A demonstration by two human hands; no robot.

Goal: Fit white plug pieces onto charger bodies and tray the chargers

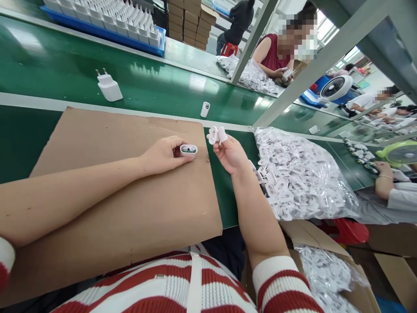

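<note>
Over the brown cardboard sheet, my left hand is closed around a white oval housing, whose open end shows green and dark parts inside. My right hand, just past the sheet's right edge, pinches small white plastic pieces between thumb and fingers. The two hands are apart. Beyond them, a white housing lies on the green belt. Further left on the belt is a white plug adapter with two pins. To the right of my right hand, a clear plastic bag holds many white parts.
A blue tray of white adapters stands at the upper left. Metal posts rise beyond the belt. A person in red works across the line. Another person's arm is at the right, near a green fan. An open carton sits below.
</note>
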